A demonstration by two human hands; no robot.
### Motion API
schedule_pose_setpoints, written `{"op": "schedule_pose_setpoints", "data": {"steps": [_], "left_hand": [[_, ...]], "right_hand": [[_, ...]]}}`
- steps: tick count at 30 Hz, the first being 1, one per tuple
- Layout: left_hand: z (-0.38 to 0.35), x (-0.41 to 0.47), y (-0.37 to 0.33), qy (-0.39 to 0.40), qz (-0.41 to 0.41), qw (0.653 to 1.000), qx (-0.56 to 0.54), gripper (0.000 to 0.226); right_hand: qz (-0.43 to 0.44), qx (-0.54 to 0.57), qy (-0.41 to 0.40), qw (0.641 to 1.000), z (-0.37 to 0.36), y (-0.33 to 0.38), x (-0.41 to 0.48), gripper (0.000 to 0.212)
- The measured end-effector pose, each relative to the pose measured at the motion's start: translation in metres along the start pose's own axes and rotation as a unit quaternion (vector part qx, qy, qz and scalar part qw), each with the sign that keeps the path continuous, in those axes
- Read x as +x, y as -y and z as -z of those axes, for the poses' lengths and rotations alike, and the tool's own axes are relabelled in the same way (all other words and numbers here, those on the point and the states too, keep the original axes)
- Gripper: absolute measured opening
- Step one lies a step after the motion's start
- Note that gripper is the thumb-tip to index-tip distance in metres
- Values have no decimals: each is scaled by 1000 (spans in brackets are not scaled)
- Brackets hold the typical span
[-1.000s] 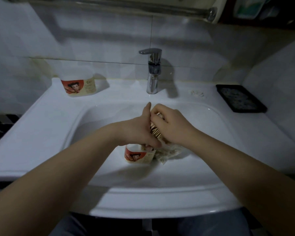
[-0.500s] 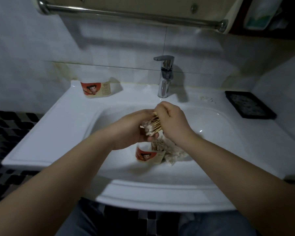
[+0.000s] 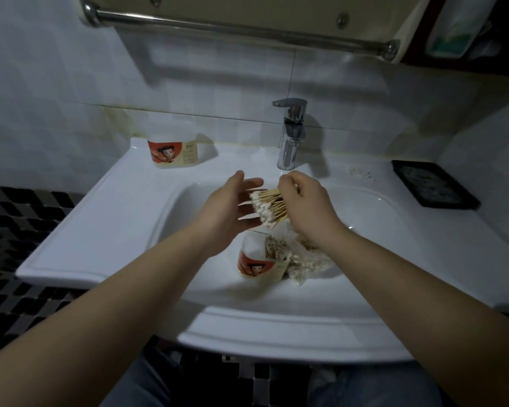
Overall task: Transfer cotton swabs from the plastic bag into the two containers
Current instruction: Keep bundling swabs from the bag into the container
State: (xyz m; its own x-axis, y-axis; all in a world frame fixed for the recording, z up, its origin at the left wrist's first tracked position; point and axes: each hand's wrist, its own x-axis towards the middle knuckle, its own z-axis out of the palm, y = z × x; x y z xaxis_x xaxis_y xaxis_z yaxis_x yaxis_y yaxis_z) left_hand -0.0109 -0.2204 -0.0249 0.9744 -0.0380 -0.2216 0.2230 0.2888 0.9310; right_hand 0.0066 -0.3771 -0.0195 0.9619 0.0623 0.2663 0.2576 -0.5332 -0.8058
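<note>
My right hand (image 3: 304,201) grips a bundle of wooden-stick cotton swabs (image 3: 269,206) above the basin, their white tips pointing left. My left hand (image 3: 231,205) is spread flat, its palm against those tips. Below my hands, one container (image 3: 257,258) with a red cartoon label stands in the sink with swabs inside it. The clear plastic bag (image 3: 306,261) lies crumpled right beside it, partly hidden by my right wrist, with more swabs in it. A second labelled container (image 3: 172,152) stands on the sink's back left ledge, with its inside hidden.
The white sink (image 3: 115,218) has a chrome faucet (image 3: 290,133) at the back centre. A black tray (image 3: 432,188) sits on the right ledge. A metal rail (image 3: 241,27) runs overhead. Dark checkered floor tiles (image 3: 15,218) lie to the left.
My left hand has let go of the bundle and its fingers have straightened against the swab tips. The bundle has turned level in my right hand. My head has tilted up.
</note>
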Motion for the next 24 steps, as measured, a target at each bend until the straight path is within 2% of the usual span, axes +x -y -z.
{"op": "schedule_pose_setpoints", "data": {"steps": [4, 6, 9, 12, 15, 18, 21, 23, 24], "left_hand": [[-24, -2, -5, -24, -29, 999, -22, 46], [-29, 2, -7, -47, -55, 997, 5, 44], [-29, 6, -10, -35, -63, 996, 53, 43], [-17, 14, -10, -7, -29, 988, 153, 45], [0, 30, -4, -34, 21, 974, 225, 35], [14, 42, 5, -77, 70, 963, 249, 15], [21, 49, 16, -83, 106, 956, 259, 22], [26, 57, 26, -77, 118, 960, 240, 10], [28, 60, 30, -73, 121, 964, 225, 14]], "right_hand": [[-16, 26, 19, 999, -17, 7, -1, 30], [-34, 52, 23, 998, -20, 8, 1, 31], [-17, 38, 28, 999, -15, 4, 6, 35], [7, -32, 36, 999, -6, -4, 13, 36], [-7, -89, 66, 994, -3, -16, 20, 38], [-14, -146, 108, 983, -11, -28, 23, 37], [-4, -185, 133, 974, -24, -34, 20, 35], [-3, -192, 134, 972, -31, -37, 18, 35], [-7, -193, 130, 973, -33, -38, 17, 35]]}}
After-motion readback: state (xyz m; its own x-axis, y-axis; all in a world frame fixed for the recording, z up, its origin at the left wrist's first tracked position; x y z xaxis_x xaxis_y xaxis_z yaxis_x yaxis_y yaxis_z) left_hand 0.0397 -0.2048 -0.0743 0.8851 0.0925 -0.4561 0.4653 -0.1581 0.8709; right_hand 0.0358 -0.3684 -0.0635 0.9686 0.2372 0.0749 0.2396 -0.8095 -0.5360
